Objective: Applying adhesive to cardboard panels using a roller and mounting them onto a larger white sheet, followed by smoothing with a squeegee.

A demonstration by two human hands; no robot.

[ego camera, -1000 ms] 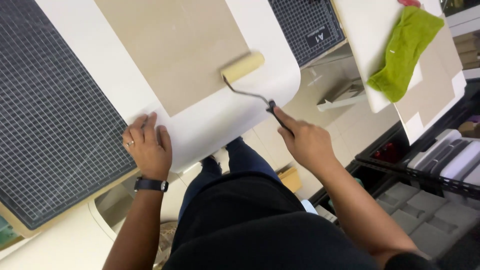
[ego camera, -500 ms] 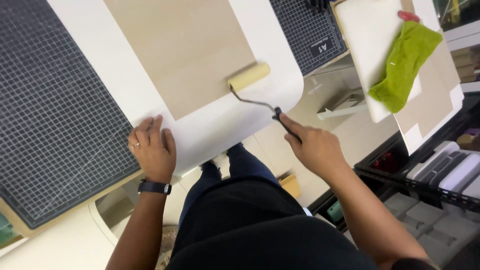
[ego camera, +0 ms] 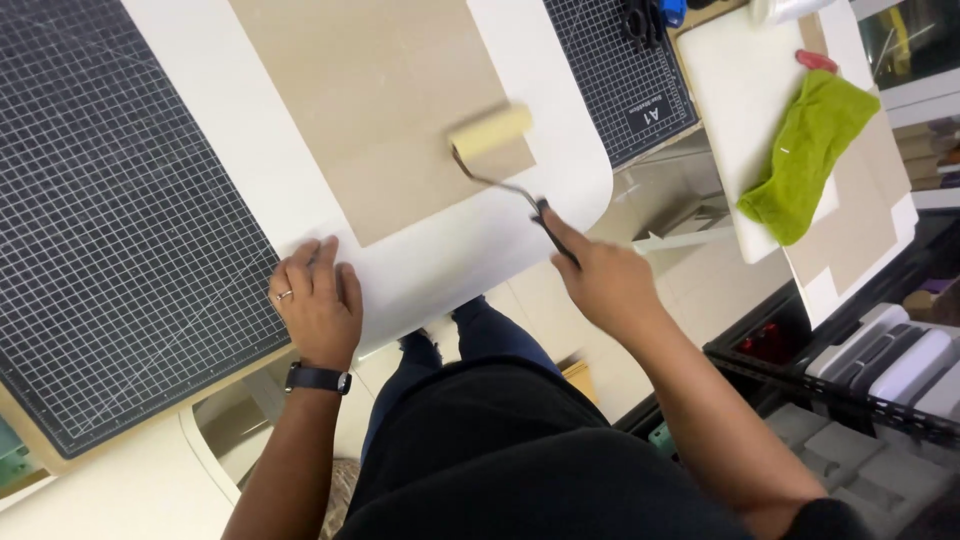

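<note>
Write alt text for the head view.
A person's right hand pushes a small foam roller across a tan board on a white sheet, while the left hand presses the sheet flat beside a gridded cutting mat. A green cloth lies at right.

Open white sheet (ego camera: 470, 250) at lower centre, between left hand (ego camera: 318, 305) and right hand (ego camera: 600, 280). Roller (ego camera: 490, 132) blocking the brown board's (ego camera: 380, 100) right edge. Green cloth (ego camera: 805, 155) on the white board (ego camera: 730, 90), upper right.
</note>
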